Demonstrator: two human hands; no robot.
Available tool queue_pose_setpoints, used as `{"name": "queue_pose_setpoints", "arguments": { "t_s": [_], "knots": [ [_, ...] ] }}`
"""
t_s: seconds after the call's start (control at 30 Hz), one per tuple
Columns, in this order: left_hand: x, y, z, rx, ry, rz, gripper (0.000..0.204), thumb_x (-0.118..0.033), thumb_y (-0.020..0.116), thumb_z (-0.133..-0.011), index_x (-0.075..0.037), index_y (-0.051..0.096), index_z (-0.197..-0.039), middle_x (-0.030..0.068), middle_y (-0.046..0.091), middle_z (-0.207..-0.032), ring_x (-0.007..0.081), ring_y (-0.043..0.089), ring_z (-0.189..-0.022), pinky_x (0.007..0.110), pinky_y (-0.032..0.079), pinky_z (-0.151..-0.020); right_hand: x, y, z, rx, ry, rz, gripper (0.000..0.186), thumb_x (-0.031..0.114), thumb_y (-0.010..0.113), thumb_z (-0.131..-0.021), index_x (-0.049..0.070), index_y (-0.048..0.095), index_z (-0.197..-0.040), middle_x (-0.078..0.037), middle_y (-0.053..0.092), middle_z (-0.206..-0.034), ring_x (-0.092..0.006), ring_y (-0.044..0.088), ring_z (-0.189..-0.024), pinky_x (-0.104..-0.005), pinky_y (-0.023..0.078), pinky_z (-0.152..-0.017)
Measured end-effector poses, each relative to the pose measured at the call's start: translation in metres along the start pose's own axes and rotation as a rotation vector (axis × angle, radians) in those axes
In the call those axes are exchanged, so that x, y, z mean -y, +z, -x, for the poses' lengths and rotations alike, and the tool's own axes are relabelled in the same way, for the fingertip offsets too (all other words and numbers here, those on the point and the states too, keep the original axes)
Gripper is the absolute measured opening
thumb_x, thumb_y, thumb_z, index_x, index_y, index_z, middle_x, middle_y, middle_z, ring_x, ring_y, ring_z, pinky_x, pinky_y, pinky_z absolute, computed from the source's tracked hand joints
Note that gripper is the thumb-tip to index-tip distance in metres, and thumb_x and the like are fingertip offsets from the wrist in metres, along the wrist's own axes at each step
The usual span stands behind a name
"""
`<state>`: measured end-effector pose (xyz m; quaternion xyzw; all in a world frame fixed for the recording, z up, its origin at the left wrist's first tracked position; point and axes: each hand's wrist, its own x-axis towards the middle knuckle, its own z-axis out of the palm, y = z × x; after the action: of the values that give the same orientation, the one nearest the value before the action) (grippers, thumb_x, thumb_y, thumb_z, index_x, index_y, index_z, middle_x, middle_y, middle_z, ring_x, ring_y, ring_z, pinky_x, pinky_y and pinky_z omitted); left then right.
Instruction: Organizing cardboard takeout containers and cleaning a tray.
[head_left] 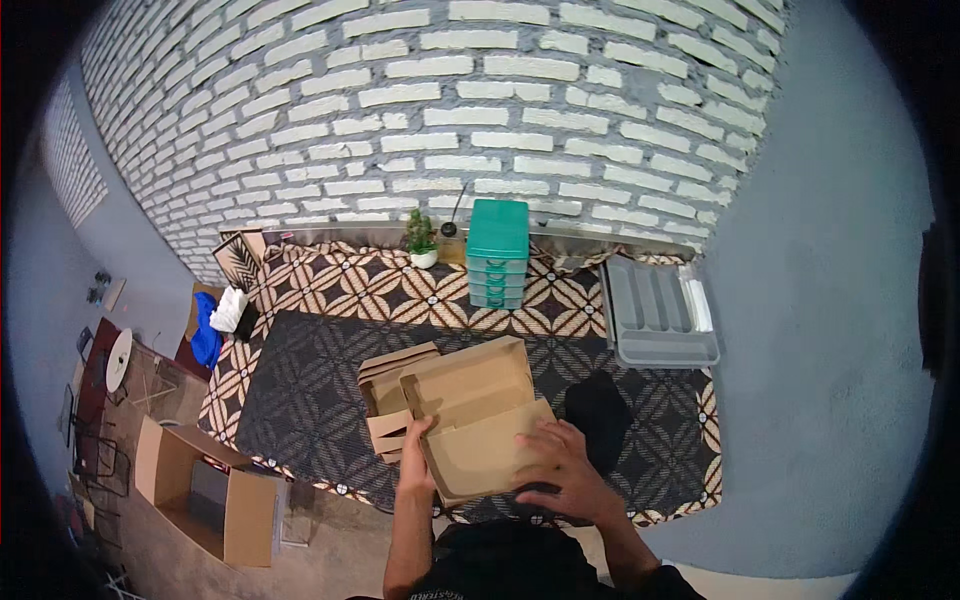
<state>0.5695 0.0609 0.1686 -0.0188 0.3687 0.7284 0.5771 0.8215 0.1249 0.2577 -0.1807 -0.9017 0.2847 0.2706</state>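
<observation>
An unlidded, hinged brown cardboard box (pixel 470 375) is tilted above the dark patterned tablecloth. My left hand (pixel 416 462) is closed on its left side, near the fold. My right hand (pixel 560 470) rests on the nearer panel (pixel 470 460), its fingers spread across the cardboard at the right. Just left of and behind this box lies a stack of similar flattened or folded cardboard pieces (pixel 385 380), partly hidden by it.
Along the back stand a teal drawer unit (pixel 497 250), a potted plant (pixel 422 250) and a grey divided tray (pixel 660 325) at the right. White and blue items (pixel 207 335) sit at the left. An open carton (pixel 250 515) stands low at the lower left.
</observation>
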Motion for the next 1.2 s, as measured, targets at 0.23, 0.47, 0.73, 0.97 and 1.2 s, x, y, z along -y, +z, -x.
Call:
{"name": "queue_pose_setpoints", "arguments": {
  "t_s": [0.23,0.47,0.73,0.97,1.2],
  "knots": [
    [0.002,0.044,-0.006,0.175,-0.206,-0.439,0.055,-0.019,0.061,-0.085,-0.001,0.047,-0.135,0.018,0.061,-0.119,0.0284,0.062,-0.111,0.039,0.055,-0.091,-0.064,-0.019,-0.004,-0.818,0.394,-0.949,0.047,0.044,0.057,-0.097,0.008,0.061,-0.127,-0.008,0.055,-0.136,-0.0228,0.049,-0.126,-0.0427,0.042,-0.103],
    [0.018,0.034,-0.033,0.156,-0.51,-0.569,0.055,-0.035,0.062,-0.093,-0.003,0.05,-0.137,0.0115,0.061,-0.124,0.0201,0.064,-0.104,0.033,0.054,-0.088,-0.136,0.019,0.041,-0.206,1.175,-1.384,0.056,0.049,0.052,-0.097,0.01,0.054,-0.137,-0.007,0.061,-0.129,-0.0193,0.062,-0.111,-0.0424,0.052,-0.091],
    [0.039,0.018,-0.024,0.388,-0.168,0.086,0.072,-0.056,0.035,-0.1,-0.006,0.025,-0.152,0.0149,0.035,-0.154,0.0321,0.035,-0.141,0.048,0.033,-0.114,-0.153,0.069,0.094,-0.61,0.722,-2.228,0.058,0.025,0.062,-0.089,0.008,0.045,-0.142,-0.01,0.057,-0.133,-0.029,0.052,-0.126,-0.0496,0.042,-0.106],
    [0.028,0.065,-0.01,0.435,0.188,-0.463,0.089,-0.03,0.063,-0.087,-0.011,0.012,-0.157,0.0191,0.029,-0.153,0.031,0.038,-0.138,0.046,0.039,-0.11,-0.087,0.051,0.037,-0.613,0.553,-1.623,0.083,0.029,0.069,-0.083,0.011,0.024,-0.151,-0.01,0.032,-0.149,-0.0279,0.034,-0.139,-0.046,0.035,-0.113],
    [0.017,0.079,0.0,0.504,0.264,-0.583,0.079,-0.003,0.052,-0.09,-0.012,0.012,-0.157,0.0164,0.029,-0.153,0.0265,0.04,-0.135,0.038,0.036,-0.11,-0.074,0.048,0.01,-0.532,0.561,-1.393,0.095,0.036,0.072,-0.081,0.011,0.017,-0.154,-0.011,0.022,-0.155,-0.0255,0.018,-0.147,-0.0426,0.02,-0.119]
  ]
}}
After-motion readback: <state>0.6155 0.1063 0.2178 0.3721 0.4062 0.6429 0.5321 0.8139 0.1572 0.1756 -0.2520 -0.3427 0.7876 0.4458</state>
